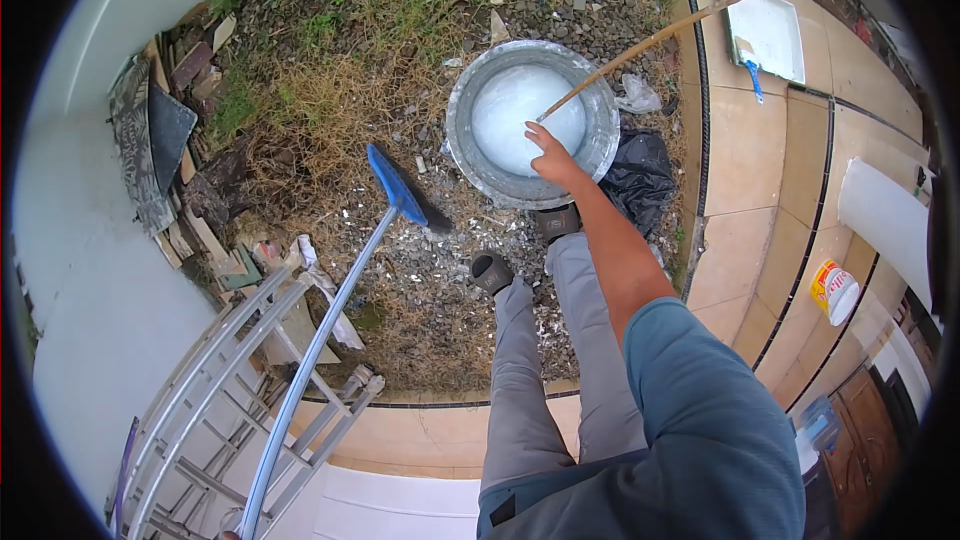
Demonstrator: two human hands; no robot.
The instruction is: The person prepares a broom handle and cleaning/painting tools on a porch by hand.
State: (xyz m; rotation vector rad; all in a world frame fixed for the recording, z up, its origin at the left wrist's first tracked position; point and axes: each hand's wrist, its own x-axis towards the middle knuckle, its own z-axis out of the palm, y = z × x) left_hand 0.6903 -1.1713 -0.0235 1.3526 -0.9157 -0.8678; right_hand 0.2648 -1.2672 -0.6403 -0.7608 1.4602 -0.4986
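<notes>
My right hand is over the near rim of a large grey basin, its fingers apart. White liquid fills the basin's bottom. A long thin stick leans from the liquid over the basin's right rim to the upper right; its lower end is close to my fingertips, and no grip on it shows. At the bottom left edge, only a bit of my left hand shows, at the lower end of a long metal pole with a blue broom head. Its fingers are mostly hidden.
Metal ladders stand lower left, near scrap boards. A black plastic bag lies beside the basin. On the tiles at right are a white paint tray, a blue-handled brush and a white-and-yellow tub.
</notes>
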